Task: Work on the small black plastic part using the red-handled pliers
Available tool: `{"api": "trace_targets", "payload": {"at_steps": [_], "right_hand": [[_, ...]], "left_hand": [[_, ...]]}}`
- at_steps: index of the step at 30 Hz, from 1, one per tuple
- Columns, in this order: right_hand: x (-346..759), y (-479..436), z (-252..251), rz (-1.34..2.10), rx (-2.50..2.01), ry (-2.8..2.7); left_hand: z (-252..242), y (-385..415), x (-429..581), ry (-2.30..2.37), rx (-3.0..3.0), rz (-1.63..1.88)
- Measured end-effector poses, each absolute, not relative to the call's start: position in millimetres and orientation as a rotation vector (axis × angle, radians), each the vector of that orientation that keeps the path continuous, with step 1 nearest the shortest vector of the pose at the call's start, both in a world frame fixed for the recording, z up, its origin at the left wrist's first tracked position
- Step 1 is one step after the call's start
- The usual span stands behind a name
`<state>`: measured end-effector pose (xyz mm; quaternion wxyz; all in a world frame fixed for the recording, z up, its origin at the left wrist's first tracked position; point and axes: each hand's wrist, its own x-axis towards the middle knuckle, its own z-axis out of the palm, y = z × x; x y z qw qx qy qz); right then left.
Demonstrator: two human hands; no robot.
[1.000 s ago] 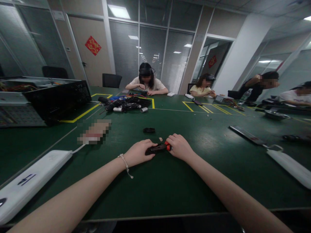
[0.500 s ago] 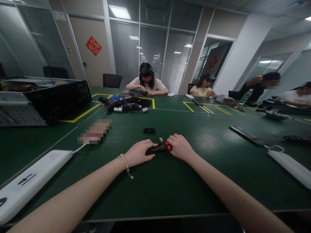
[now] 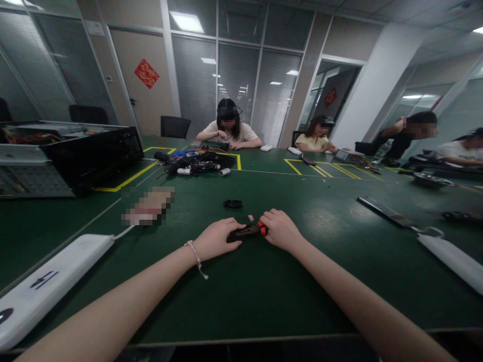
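My left hand (image 3: 217,239) curls round one end of a small black device (image 3: 243,233) lying on the green table (image 3: 264,291). At the other end, where a red part (image 3: 261,229) shows, my right hand (image 3: 281,230) pinches the device with bent fingers. A bead bracelet sits on my left wrist. Just beyond the device a tiny pale piece (image 3: 250,218) rests on the table, and a small black part (image 3: 232,203) lies a little farther off.
A white power strip (image 3: 49,284) lies at the near left and another (image 3: 451,256) at the right, next to a flat dark strip (image 3: 385,211). A black computer case (image 3: 94,156) stands at the left. A pile of black tools (image 3: 196,163) lies mid-table. Several people sit at the far side.
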<state>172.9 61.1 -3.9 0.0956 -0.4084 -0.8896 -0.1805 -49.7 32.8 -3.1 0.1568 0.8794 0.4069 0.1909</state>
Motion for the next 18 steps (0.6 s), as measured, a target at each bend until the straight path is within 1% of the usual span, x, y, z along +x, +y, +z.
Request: {"api": "trace_targets", "payload": {"at_steps": [18], "right_hand": [[171.8, 57.6, -0.7, -0.497, -1.232, -2.651]], "left_hand": [[-1.8, 32.8, -50.3, 1.157, 2.508, 0.533]]}}
